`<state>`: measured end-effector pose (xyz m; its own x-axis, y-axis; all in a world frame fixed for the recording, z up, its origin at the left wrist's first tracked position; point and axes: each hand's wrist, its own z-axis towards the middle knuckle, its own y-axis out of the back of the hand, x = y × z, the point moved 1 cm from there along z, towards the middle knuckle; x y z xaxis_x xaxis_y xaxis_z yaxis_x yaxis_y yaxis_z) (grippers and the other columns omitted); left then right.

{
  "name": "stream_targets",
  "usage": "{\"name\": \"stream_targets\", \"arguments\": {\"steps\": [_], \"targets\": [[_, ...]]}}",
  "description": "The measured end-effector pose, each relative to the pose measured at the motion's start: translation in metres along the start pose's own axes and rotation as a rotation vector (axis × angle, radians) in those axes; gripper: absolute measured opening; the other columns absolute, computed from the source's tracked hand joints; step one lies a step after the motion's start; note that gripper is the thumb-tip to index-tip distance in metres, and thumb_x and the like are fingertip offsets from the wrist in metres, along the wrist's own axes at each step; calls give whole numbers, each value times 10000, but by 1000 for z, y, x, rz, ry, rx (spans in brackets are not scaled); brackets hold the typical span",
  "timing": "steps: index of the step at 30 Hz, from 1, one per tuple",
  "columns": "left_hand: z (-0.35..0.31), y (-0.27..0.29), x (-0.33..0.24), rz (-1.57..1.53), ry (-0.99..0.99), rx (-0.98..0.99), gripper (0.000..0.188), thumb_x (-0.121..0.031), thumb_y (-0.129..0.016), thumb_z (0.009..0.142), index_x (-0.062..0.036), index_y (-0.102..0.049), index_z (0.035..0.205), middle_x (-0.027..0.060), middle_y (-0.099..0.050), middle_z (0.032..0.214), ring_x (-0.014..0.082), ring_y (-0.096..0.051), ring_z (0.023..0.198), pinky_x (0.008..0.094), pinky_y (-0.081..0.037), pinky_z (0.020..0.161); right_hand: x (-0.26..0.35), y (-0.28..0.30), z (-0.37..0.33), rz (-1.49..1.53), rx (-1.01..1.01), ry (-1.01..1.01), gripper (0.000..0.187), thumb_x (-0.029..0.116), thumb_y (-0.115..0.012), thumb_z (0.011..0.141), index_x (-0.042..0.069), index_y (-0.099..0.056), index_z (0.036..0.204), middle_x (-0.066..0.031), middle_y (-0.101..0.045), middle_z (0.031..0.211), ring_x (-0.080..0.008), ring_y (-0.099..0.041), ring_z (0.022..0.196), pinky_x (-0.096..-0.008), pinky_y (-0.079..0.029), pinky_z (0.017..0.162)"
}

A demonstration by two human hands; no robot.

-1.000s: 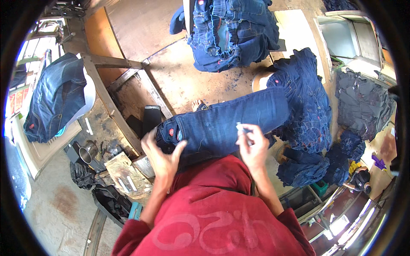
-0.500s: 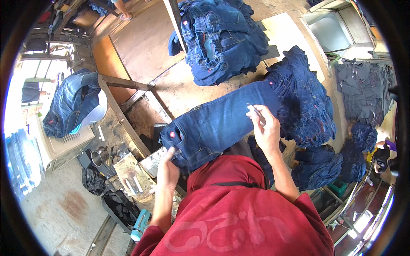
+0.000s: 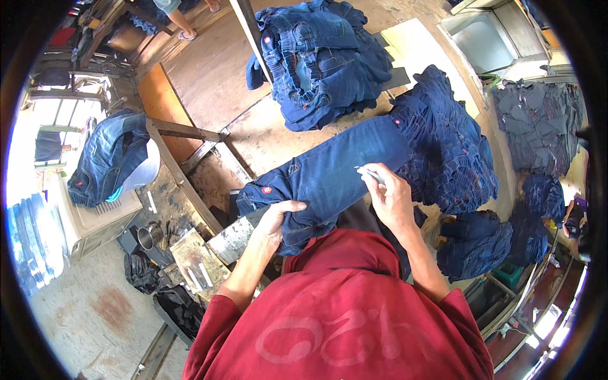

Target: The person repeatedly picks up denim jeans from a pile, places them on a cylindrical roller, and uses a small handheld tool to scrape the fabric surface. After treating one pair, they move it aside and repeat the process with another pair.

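Observation:
Across my lap lies a pair of dark blue jeans, with a small red tag near the waist end. My left hand is closed on the jeans by the waistband, its thumb on top of the cloth. Over the leg, my right hand is closed round a small, slim metal tool with a fine tip; its exact kind is too small to make out. The far end of the jeans meets a heap of dark blue jeans on the right.
A tall stack of folded jeans stands ahead by a wooden post. Other jeans lie on the left beside a pale machine housing. Dark grey garments are at right. Another person's leg shows at the far left.
My left hand has moved right and closed over the waistband, which is now folded over more. The right hand with the tool has come slightly lower and left.

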<state>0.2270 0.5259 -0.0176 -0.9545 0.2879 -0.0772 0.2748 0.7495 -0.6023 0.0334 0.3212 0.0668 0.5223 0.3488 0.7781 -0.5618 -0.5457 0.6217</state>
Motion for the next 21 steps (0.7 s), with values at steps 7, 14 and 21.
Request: {"name": "stream_targets", "arguments": {"steps": [7,14,21], "targets": [[-16,9,5,53,-205,-123,335,-29,-750,835,116,-738,1136,217,-806,1087,331,-799,935,458,-666,922,11,-14,-17,-6,50,-2,108,73,-695,1035,30,-735,1126,-159,-786,1020,-376,-766,899,-419,-596,768],[-15,14,4,33,-185,-90,327,-31,-778,842,96,-749,1143,204,-805,1090,306,-796,956,444,-665,908,19,-25,-22,-10,70,9,96,78,-697,1025,45,-726,1110,-140,-787,1037,-371,-762,944,-447,-596,822],[-21,11,-1,57,-185,-71,447,-18,-734,847,116,-684,1270,234,-789,1170,356,-790,1018,484,-653,962,23,-26,-24,-60,78,15,94,106,-689,1036,54,-725,1107,-141,-786,1027,-375,-757,935,-459,-595,821]]}}
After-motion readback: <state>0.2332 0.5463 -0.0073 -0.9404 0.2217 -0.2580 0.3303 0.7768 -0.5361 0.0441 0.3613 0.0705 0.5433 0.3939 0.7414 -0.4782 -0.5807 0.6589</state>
